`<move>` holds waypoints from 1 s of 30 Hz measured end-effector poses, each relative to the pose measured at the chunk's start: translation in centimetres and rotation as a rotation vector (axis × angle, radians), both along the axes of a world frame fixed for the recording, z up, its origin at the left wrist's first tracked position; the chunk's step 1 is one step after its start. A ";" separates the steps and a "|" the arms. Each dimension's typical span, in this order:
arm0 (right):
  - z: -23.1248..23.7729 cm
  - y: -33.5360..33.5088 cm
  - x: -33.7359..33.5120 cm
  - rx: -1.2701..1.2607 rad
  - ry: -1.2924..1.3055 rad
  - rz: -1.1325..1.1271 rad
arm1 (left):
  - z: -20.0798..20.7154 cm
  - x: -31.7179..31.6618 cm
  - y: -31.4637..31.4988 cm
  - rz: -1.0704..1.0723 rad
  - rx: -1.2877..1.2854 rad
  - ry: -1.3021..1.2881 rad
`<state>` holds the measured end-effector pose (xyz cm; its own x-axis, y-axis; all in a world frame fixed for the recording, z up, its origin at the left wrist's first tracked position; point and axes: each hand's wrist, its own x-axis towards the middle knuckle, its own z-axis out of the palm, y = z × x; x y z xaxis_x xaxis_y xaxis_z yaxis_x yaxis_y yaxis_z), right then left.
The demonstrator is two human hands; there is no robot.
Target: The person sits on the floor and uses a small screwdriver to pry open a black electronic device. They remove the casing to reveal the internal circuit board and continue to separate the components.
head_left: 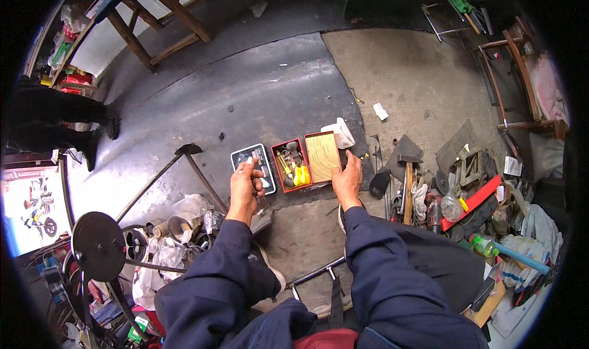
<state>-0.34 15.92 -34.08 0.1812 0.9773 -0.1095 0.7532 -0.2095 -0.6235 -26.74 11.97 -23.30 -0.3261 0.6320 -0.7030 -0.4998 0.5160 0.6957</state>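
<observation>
On the floor before me lies a red box (pixel 301 183) holding yellow-handled tools (pixel 301 176) and other small dark pieces. Beside its right edge is a red-rimmed lid (pixel 321 152) with a tan inner face. My right hand (pixel 348 180) is at the lid's lower right corner, thumb against the edge and fingers curled by a dark patch. To the left, my left hand (pixel 243 186) hovers over a flat dark case with a pale rim (pixel 254 152). Its fingers are bent inward; whatever they hold, if anything, is too small to make out.
A white cloth (pixel 342 131) lies behind the lid. Right of me are a hammer (pixel 408 189), a red bar (pixel 472 203) and piled tools. Plastic bags (pixel 162 260) and metal parts crowd the left, near a round black disc (pixel 98 246). Another person's legs (pixel 67 112) stand far left.
</observation>
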 end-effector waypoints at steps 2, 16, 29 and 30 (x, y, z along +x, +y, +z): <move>0.6 0.1 0.3 0.080 -0.038 -0.007 | 3.1 0.3 -0.3 0.050 0.058 -0.085; 3.5 -2.2 -5.8 -0.478 -0.098 0.519 | 18.2 6.5 -16.7 0.209 0.264 -0.474; 2.2 -0.5 -11.1 -0.555 -0.354 0.471 | 16.0 5.1 -16.5 0.164 0.189 -0.542; 2.3 -0.2 -11.2 -0.560 -0.377 0.523 | 16.0 4.9 -16.6 0.177 0.188 -0.556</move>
<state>-11.54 15.72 -31.81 -0.1567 0.7654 -0.6242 0.9753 0.0203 -0.2199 -21.87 -4.62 -7.27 -0.0534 0.7314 -0.6799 -0.8810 0.2860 0.3769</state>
